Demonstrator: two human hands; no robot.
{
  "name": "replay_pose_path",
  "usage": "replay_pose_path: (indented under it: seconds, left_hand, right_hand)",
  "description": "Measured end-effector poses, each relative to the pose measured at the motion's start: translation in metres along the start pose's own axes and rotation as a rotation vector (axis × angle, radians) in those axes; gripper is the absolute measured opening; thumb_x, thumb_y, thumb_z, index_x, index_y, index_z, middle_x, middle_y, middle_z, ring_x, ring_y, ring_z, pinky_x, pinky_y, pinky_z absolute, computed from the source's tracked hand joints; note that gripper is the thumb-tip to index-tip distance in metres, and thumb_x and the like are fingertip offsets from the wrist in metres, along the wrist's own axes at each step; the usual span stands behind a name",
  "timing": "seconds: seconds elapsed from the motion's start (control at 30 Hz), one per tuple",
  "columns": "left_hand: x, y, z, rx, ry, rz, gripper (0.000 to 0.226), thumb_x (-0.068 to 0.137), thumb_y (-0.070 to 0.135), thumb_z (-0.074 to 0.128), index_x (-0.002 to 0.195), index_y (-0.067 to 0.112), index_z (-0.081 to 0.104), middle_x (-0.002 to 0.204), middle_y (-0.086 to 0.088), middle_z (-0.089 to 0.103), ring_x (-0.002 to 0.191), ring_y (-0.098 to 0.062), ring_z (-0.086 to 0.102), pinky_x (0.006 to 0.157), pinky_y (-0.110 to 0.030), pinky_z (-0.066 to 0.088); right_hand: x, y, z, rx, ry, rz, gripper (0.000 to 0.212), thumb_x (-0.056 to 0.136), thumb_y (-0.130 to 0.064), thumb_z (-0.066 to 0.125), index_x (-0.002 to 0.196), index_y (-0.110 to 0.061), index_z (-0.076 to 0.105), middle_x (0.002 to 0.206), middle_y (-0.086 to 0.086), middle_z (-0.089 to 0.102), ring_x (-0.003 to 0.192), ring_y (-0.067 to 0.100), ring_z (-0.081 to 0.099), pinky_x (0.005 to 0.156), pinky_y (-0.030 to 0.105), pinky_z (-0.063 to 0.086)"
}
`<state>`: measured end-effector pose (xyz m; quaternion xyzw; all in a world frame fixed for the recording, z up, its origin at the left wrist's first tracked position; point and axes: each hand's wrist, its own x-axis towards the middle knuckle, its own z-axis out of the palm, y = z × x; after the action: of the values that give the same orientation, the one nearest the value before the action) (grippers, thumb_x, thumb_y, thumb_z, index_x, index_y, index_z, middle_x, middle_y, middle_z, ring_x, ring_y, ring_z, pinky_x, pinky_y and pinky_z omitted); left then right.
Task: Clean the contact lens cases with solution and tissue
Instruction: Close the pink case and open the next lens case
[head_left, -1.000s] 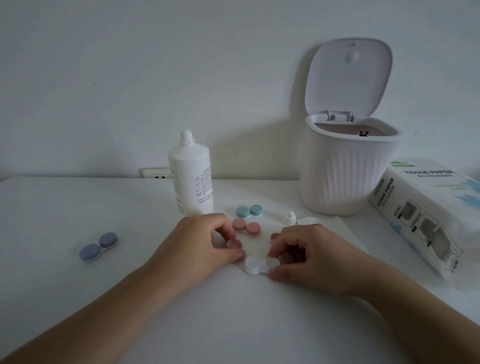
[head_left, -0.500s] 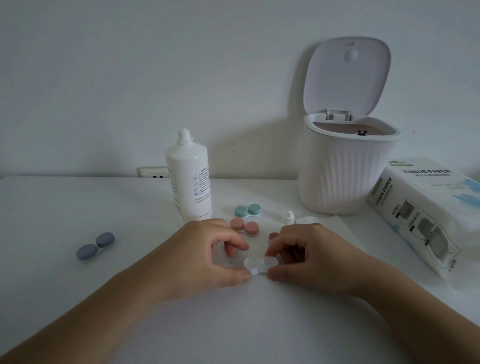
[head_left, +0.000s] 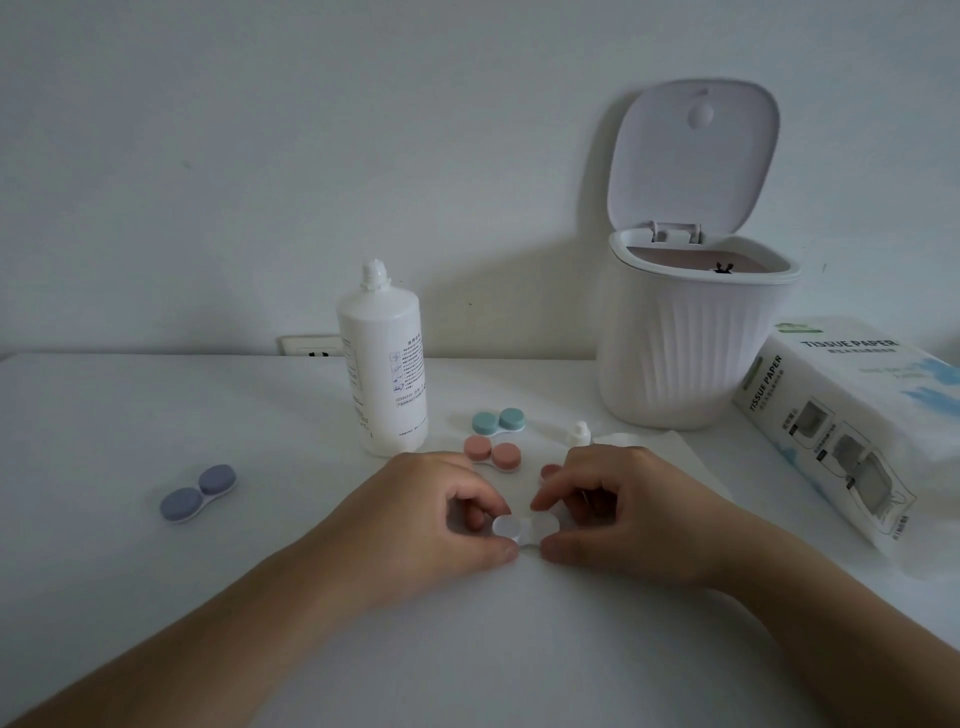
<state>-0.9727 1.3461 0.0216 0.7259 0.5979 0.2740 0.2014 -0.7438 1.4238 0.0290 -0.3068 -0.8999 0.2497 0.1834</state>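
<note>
Both hands meet near the middle of the white worktop, over a white contact lens case with its caps off. The left hand pinches the case's left cup between curled fingers and thumb; the right hand pinches the right cup the same way, its fingers curled over the far edge and its thumb on the near edge. The case lies low at the worktop; whether it touches the surface cannot be told.

Just beyond the hands lies a pink lens case, capped, and a little farther a teal lens case, also capped; the two are close but apart. Something pink peeks out behind the right hand's fingers, too hidden to name. A small white bottle cap stands on a sheet of tissue spread under the right hand. The solution bottle stands upright to the left of the teal case, uncapped. Well apart on the left lies a blue-violet lens case, capped.

At the far right a ribbed white bin stands with its lid tipped up. To its right a pack of tissue paper lies on its side.
</note>
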Motion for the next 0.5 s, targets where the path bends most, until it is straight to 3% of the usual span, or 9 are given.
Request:
replay_pose_path:
  seconds: [0.17, 0.33, 0.43, 0.5]
  left_hand:
    - [0.0, 0.001, 0.0, -0.04, -0.002, -0.002, 0.019, 0.067, 0.048, 0.081, 0.084, 0.04, 0.076, 0.086, 0.021, 0.065, 0.071, 0.003, 0.058, 0.061, -0.01, 0.039]
    - [-0.002, 0.002, 0.001, -0.057, 0.024, -0.01, 0.014, 0.07, 0.039, 0.084, 0.081, 0.036, 0.076, 0.085, 0.02, 0.065, 0.071, 0.002, 0.059, 0.061, -0.01, 0.04]
    - [-0.003, 0.004, 0.001, -0.06, 0.049, -0.013, 0.011, 0.072, 0.035, 0.084, 0.079, 0.034, 0.076, 0.085, 0.02, 0.066, 0.074, 0.0, 0.062, 0.063, -0.011, 0.042]
    - [-0.003, 0.005, 0.001, -0.069, 0.055, -0.021, 0.01, 0.072, 0.034, 0.084, 0.079, 0.034, 0.076, 0.085, 0.021, 0.067, 0.074, 0.001, 0.062, 0.063, -0.01, 0.042]
  right_hand:
    - [-0.005, 0.002, -0.017, -0.035, 0.189, 0.026, 0.025, 0.08, -0.051, 0.069, 0.101, -0.037, 0.073, 0.083, -0.014, 0.062, 0.081, 0.01, 0.06, 0.069, 0.019, 0.049]
    - [-0.015, 0.018, -0.04, -0.199, 0.231, 0.159, 0.018, 0.09, -0.034, 0.067, 0.108, -0.035, 0.073, 0.093, -0.021, 0.066, 0.089, -0.006, 0.061, 0.076, 0.011, 0.05]
    - [-0.023, 0.028, -0.051, -0.275, 0.18, 0.237, 0.019, 0.089, -0.041, 0.067, 0.106, -0.039, 0.072, 0.1, -0.026, 0.065, 0.092, -0.011, 0.059, 0.086, 0.018, 0.052]
    - [-0.03, 0.034, -0.054, -0.269, 0.142, 0.283, 0.022, 0.086, -0.046, 0.069, 0.108, -0.042, 0.071, 0.107, -0.027, 0.064, 0.095, -0.012, 0.058, 0.089, 0.016, 0.048]
